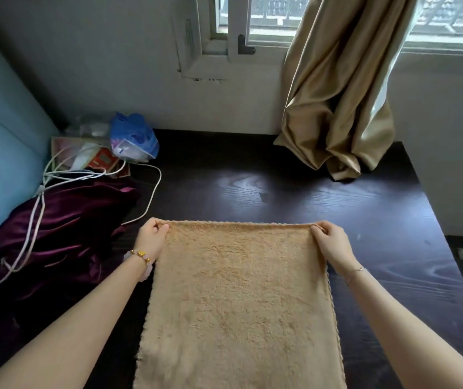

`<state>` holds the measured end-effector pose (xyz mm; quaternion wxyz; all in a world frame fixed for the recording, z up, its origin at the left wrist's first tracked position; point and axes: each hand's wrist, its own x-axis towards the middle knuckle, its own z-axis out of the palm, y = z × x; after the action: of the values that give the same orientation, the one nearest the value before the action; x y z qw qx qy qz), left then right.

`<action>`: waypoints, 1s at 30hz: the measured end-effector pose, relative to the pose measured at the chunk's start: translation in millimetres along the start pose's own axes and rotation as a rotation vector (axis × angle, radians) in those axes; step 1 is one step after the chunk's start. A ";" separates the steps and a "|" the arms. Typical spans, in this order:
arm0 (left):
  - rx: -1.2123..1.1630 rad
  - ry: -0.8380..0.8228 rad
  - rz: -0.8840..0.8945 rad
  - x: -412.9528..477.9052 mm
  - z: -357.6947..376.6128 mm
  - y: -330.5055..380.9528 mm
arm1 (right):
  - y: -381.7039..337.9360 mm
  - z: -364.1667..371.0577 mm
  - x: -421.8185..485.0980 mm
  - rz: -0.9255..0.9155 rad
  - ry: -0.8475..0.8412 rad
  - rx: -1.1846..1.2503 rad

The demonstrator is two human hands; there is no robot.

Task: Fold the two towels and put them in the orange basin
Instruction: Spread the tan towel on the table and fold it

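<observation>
The far corners of the tan towel (pixel 238 299) are pinched by the fingers of the left hand (pixel 153 237) and right hand (pixel 332 242) over the dark tabletop (pixel 337 203).

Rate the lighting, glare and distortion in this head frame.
Head view: window daylight leaves a glare patch on the dark table; wide-angle bending curves the edges; the tan towel, left hand and right hand are sharp; the purple cloth is dim.

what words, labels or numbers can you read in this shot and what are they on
No text here can be read.
On the red packet beside the blue bag: markings too blurred to read.
On the blue bag: white print, too blurred to read.
On the tan towel: no label visible.
</observation>
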<state>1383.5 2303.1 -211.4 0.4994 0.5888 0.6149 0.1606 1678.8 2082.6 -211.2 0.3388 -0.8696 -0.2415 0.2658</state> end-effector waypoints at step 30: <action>0.232 0.281 0.100 3.8 18.8 0.8 | 7.5 5.9 0.3 0.080 0.298 -0.185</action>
<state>1399.8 2299.3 -220.9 0.3287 0.6441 0.6630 0.1940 1677.1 2080.6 -220.4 0.2785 -0.9358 -0.1772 0.1237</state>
